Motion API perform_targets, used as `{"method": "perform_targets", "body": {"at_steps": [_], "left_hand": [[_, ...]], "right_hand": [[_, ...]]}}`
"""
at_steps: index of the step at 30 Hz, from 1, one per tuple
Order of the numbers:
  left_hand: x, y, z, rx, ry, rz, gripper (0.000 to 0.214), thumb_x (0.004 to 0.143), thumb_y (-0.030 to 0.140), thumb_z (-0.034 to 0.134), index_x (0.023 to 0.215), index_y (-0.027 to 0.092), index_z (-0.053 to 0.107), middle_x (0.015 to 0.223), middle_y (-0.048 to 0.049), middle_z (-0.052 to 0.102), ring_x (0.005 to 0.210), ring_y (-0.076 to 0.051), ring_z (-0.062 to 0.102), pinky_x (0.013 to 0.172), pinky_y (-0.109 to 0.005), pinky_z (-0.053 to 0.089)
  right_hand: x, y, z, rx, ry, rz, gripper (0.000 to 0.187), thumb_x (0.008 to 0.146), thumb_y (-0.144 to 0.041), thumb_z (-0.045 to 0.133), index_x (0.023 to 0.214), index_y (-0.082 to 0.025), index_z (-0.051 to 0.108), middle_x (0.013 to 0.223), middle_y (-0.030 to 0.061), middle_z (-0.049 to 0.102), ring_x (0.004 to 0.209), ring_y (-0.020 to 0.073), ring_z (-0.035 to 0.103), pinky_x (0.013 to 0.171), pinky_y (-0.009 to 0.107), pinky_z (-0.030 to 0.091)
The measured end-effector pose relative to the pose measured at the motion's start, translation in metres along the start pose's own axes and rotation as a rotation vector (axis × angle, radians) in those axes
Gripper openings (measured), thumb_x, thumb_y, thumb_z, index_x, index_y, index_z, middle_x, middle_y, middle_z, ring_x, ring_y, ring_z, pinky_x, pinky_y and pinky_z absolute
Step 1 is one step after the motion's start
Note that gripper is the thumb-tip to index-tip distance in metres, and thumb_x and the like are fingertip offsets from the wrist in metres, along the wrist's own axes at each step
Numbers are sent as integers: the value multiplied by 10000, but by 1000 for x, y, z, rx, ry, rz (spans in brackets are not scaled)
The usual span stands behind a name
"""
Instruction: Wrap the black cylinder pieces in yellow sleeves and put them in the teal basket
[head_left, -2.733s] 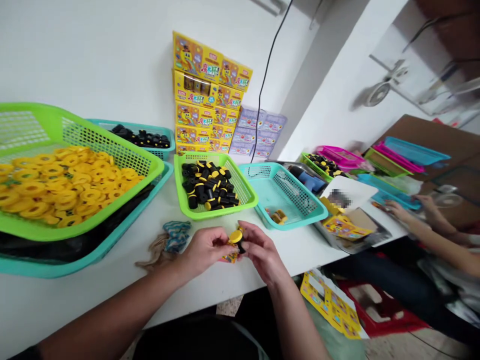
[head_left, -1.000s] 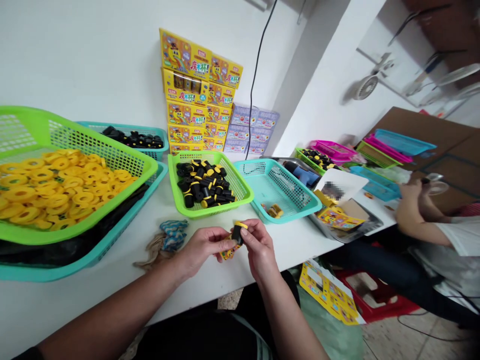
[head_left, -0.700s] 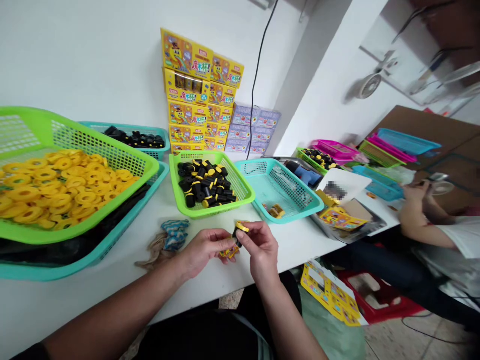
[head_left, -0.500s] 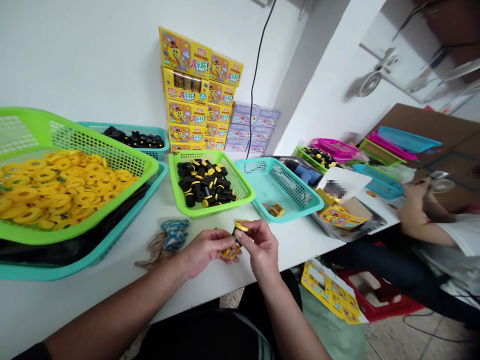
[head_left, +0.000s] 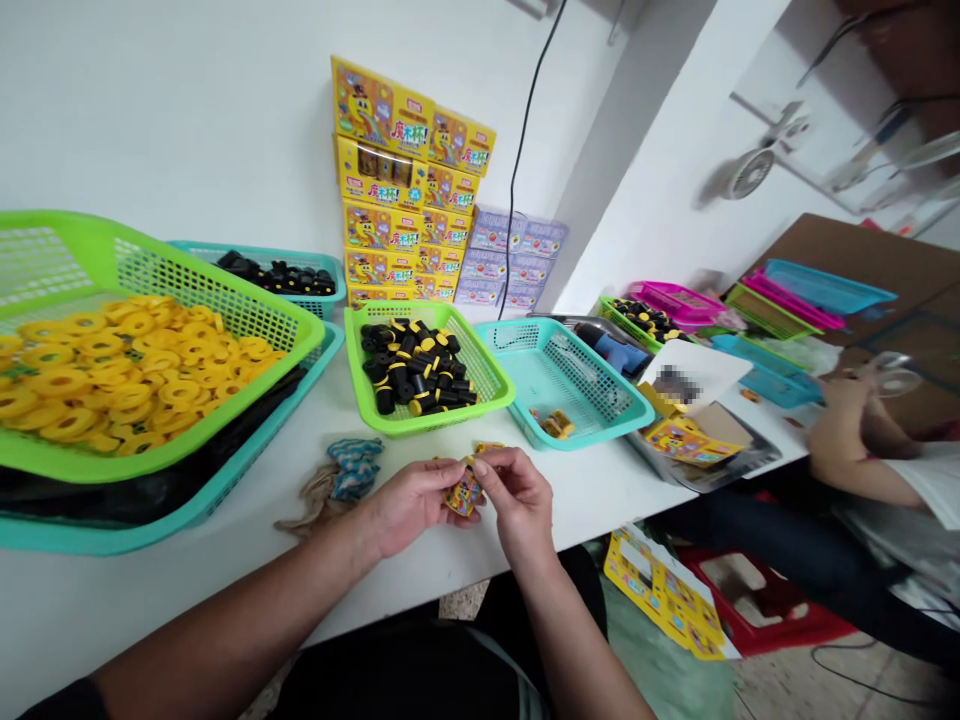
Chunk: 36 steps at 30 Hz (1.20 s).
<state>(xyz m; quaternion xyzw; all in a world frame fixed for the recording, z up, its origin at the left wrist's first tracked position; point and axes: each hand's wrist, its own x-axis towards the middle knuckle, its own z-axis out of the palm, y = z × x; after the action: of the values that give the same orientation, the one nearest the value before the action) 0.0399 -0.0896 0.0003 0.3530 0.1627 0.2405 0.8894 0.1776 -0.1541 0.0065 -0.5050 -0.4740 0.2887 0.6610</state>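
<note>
My left hand (head_left: 411,505) and my right hand (head_left: 523,500) meet above the front of the white table. Between their fingertips is a small yellow cartoon-printed piece (head_left: 463,492), its printed side facing me. Both hands are closed on it, thumbs and forefingers pinching near its top. The fingers hide its back, so whether a black cylinder is inside or behind it I cannot tell. Beyond my hands, a green basket (head_left: 361,405) holds many black cylinders (head_left: 416,365) with yellow ends. To its right, a teal basket (head_left: 525,370) contains a few small yellow printed pieces (head_left: 556,424).
A crumpled cloth (head_left: 352,468) lies left of my hands. Yellow rings (head_left: 150,365) fill a large green basket (head_left: 296,335) at left. Yellow boxes (head_left: 382,185) are stacked against the wall. At right are a metal tray (head_left: 739,470) and another person's arm (head_left: 847,440).
The black cylinder with a yellow end, held upright between my hands before, is out of sight now. The yellow printed piece faces me more fully. The view has shifted slightly.
</note>
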Motion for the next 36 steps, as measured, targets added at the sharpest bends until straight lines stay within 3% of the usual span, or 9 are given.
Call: {"method": "perform_targets", "body": {"at_steps": [9,15,20,28,32,36], "left_hand": [[0,0,-3,12,-32,-15,193,805,288,711,828,100,677,760,-85,620,611,-150,567,557,-267,449],[1,1,-4,4,-49,-21,252,872,322,619,946,89,680,863,-130,638,695,-180,590,627,-297,469],[1,3,-4,-18,-8,15,233,867,320,637,950,108,687,895,-108,623,780,-185,586,726,-324,488],[2,1,-6,-62,3,-52,313,889,411,605,985,121,676,893,-95,637,716,-166,594,679,-296,482],[2,6,-9,-51,55,20,180,807,235,708,947,127,672,958,-109,662,815,-195,624,719,-314,500],[3,11,-9,-89,123,81,258,727,168,769,963,128,673,954,-106,678,829,-196,636,711,-290,503]], "right_hand": [[2,6,0,105,76,77,131,805,-325,727,862,-209,708,846,22,679,775,150,612,719,279,493],[4,2,-5,116,-14,122,201,877,-375,621,952,-221,726,954,54,703,863,193,629,798,337,504],[0,-1,-5,-155,-126,-10,218,809,-329,713,1009,-242,712,1005,48,674,907,195,625,808,337,523],[3,-9,-8,-246,-117,-136,272,785,-209,718,1053,-242,681,960,36,673,888,189,623,802,345,519],[4,-10,-8,-362,-179,-251,333,783,-238,731,1107,-240,653,986,52,646,908,200,601,743,325,514],[4,-1,-7,-529,-157,-387,294,794,-260,738,1068,-214,642,869,45,613,769,180,568,654,311,503]]}}
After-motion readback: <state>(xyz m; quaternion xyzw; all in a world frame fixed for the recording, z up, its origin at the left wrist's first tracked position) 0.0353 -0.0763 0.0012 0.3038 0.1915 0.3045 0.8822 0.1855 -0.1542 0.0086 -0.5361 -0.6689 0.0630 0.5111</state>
